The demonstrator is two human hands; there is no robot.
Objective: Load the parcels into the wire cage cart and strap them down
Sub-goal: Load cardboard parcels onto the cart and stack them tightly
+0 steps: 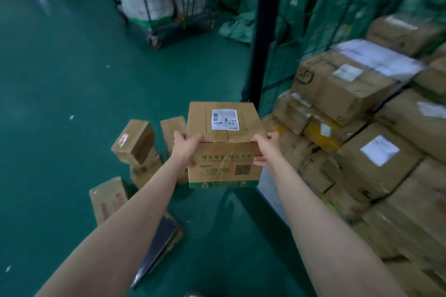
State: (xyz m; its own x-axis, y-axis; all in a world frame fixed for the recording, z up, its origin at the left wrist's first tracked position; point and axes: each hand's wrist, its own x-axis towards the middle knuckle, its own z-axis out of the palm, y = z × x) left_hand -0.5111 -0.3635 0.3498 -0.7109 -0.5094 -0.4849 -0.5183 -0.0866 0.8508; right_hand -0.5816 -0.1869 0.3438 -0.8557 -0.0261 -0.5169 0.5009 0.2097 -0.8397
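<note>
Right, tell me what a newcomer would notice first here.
First, the cardboard box with a white shipping label, held at centre by the left hand and right hand. Next, the stack of parcels in the wire cage cart at right. Loose small boxes lie on the green floor.

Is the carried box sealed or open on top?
Sealed: the box's top flaps lie flat and closed, with a shipping label on top and glossy tape over them.

Both arms stretched fwd, mid-frame; left hand [187,148] & right hand [265,148] clamped on opposite sides of box [224,144].
</note>
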